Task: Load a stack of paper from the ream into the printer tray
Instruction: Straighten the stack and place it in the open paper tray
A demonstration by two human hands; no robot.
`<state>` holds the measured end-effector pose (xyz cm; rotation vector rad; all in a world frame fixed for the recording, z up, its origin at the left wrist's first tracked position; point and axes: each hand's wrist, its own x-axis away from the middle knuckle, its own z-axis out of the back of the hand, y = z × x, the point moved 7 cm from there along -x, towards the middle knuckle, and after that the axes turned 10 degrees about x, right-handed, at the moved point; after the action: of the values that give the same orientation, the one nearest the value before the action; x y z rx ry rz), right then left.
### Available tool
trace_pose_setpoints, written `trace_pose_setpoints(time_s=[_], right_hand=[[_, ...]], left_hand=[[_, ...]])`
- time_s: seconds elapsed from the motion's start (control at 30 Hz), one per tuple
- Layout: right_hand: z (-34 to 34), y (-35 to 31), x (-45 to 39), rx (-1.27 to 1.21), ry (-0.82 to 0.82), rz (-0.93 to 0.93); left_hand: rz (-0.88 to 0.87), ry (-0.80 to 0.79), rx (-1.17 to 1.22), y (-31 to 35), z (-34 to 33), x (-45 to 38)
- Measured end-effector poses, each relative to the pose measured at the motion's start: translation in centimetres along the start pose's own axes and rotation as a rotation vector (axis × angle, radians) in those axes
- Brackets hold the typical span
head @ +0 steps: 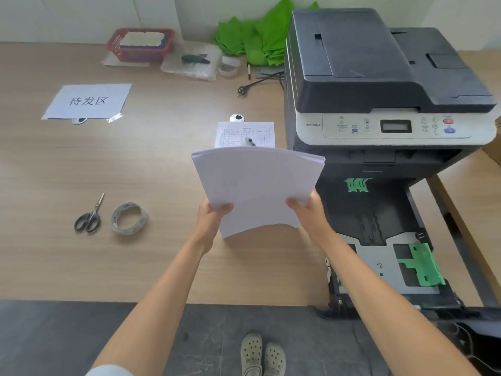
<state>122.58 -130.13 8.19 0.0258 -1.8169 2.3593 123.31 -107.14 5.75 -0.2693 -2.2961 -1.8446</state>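
- The worktop (pixel 151 164) carried the printer (pixel 379 77); its tray (pixel 374 256) stood pulled out and looked bare.
- The paper (pixel 257 188) was held in the air just left of the tray, its far end bowed upward: a light, floppy stack, likely to slip sheet from sheet unless pinched at both sides.
- The left hand (pixel 210 221) and right hand (pixel 307 210) were each closed on a near side edge.

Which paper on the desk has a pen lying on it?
The printed form just beyond the held stack; a pen rests on it. The taped sign at far left carries none.
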Motion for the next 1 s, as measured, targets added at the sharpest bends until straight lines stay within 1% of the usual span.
trace_pose_setpoints(time_s=[0.13,0.2,0.27,0.33,0.47,0.53,0.67,0.73,0.77,0.83,0.9,0.93,1.0], right_hand=[[0.0,0.4,-0.3,0.018,-0.019,-0.041],[0.1,0.2,-0.4,0.026,-0.029,-0.042],[0.6,-0.2,-0.5,-0.016,-0.044,-0.031],[1.5,-1.2,-0.7,-0.104,-0.049,-0.002],[4.1,-3.6,-1.5,-0.171,-0.012,0.022],[5.3,-4.9,-1.8,-0.111,-0.019,0.027],[6.2,-7.6,-2.1,0.276,-0.102,0.108],[5.4,-8.5,-2.0,0.461,-0.171,0.139],[4.6,-8.8,-1.8,0.506,-0.212,0.153],[2.9,-9.3,-1.3,0.503,-0.256,0.167],[1.9,-9.5,-0.9,0.420,-0.240,0.162],[1.7,-9.4,-0.7,0.377,-0.228,0.158],[1.8,-8.7,-0.4,0.291,-0.212,0.136]], left_hand=[[0.075,0.047,-0.045,-2.1,0.3,-0.1],[0.083,0.138,-0.057,-2.3,0.9,0.1],[0.072,0.202,-0.088,-1.8,1.5,0.1],[0.056,0.205,-0.157,-0.8,1.9,0.1],[-0.004,0.174,-0.341,2.5,3.1,-0.3],[-0.050,0.150,-0.439,4.5,3.4,-0.6],[-0.108,0.078,-0.626,8.2,3.2,-0.5],[-0.093,0.012,-0.720,9.1,2.7,-0.4],[-0.086,-0.036,-0.791,9.3,2.1,-0.4],[-0.092,-0.135,-0.976,9.6,0.8,-0.4],[-0.114,-0.198,-1.106,9.7,-0.2,-0.2],[-0.120,-0.205,-1.096,9.9,-0.2,-0.1],[-0.141,-0.179,-0.973,10.4,0.7,0.2]])
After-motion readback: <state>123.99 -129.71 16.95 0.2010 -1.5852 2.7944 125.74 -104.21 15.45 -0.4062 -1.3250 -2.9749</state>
